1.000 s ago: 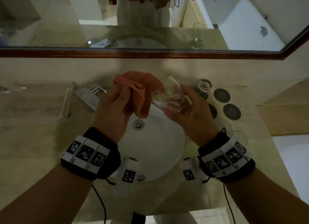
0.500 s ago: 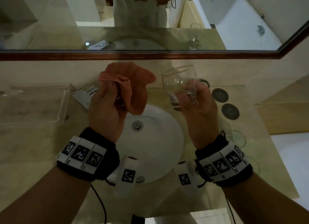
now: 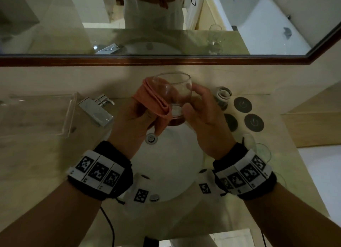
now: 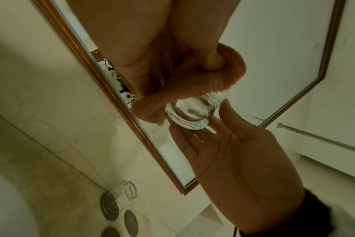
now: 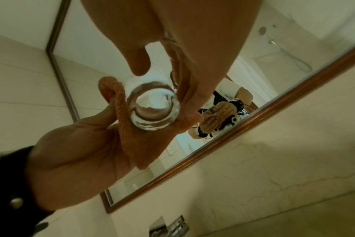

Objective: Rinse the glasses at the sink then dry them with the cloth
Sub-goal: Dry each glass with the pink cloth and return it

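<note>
Above the white sink basin [image 3: 171, 165] I hold a clear round glass [image 3: 175, 91] upright, mouth up. My right hand [image 3: 201, 115] grips its lower part with thumb and curled fingers. My left hand [image 3: 132, 117] holds a folded orange cloth [image 3: 155, 99] pressed against the glass's left side. From below, the left wrist view shows the glass base [image 4: 191, 112] with the cloth [image 4: 203, 86] beside it. In the right wrist view the cloth [image 5: 138, 137] wraps under the glass [image 5: 152, 109].
A chrome tap [image 3: 97, 110] stands left of the basin, beside a clear tray [image 3: 36, 114]. Right of the basin are dark round coasters [image 3: 253, 122], an overturned glass [image 3: 223, 94] and more glasses [image 3: 262, 150]. A wood-framed mirror [image 3: 166, 60] runs along the back wall.
My hands came together: the glass went from tilted to upright, then moved left onto the cloth, and the left hand brought the cloth against its side.
</note>
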`<action>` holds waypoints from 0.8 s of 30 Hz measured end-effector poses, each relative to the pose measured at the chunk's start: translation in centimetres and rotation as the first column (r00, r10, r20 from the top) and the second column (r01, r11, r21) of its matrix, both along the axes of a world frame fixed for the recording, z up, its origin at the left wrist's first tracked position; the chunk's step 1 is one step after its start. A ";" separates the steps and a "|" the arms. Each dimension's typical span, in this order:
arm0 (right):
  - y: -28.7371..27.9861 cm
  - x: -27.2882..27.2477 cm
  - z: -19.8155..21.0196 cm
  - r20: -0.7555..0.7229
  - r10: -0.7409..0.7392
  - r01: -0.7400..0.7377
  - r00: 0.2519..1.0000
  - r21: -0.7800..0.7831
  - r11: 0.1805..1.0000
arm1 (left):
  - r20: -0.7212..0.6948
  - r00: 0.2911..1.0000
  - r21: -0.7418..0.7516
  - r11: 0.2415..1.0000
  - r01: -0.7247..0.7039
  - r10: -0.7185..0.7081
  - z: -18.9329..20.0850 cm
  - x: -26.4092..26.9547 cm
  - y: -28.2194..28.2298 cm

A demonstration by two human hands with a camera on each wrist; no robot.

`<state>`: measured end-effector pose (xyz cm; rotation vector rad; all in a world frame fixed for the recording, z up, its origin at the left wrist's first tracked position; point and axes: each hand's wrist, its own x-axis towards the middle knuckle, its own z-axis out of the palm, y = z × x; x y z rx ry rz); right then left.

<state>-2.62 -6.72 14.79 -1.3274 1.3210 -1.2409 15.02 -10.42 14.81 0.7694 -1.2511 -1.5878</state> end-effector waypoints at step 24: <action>0.3 1.5 1.6 0.240 -0.060 0.058 0.969 0.015 0.998 | 0.065 0.998 -0.044 0.999 -0.009 0.011 -0.3 1.4 -0.7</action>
